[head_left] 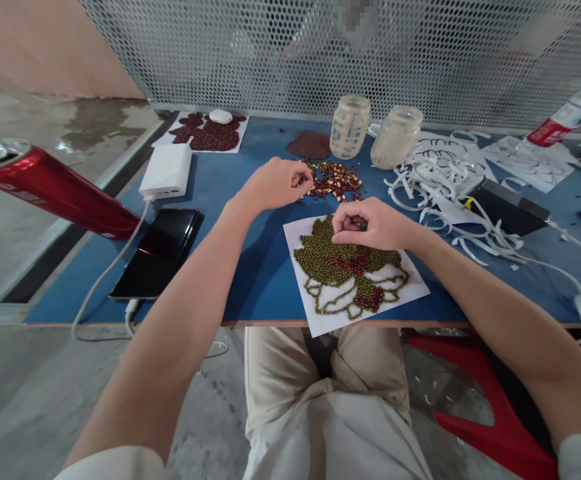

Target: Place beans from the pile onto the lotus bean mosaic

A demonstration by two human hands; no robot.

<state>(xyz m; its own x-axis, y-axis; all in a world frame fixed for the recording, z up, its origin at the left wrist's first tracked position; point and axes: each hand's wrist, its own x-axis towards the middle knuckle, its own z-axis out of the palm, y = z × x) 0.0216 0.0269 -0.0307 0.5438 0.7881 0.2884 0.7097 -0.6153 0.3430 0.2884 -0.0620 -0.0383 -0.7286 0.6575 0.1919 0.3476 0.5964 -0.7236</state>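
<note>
A white sheet (306,320) lies at the table's front edge, bearing a picture made of green beans (320,257) with patches of dark red beans (353,261). Over the upper part of this picture is my right hand (370,225), its fingers curled into a pinch; anything between the fingertips is too small to see. My left hand (278,185) is closed too, at the left side of a loose pile of red beans and yellow kernels (338,180). Its curled fingers hide whatever they may hold.
Behind the pile stand two jars (350,127) (397,137). White paper strips (435,180) tangle with cables at right, near a black box (510,207). At left are a phone (156,253), a white power bank (166,171) and a red can (60,190).
</note>
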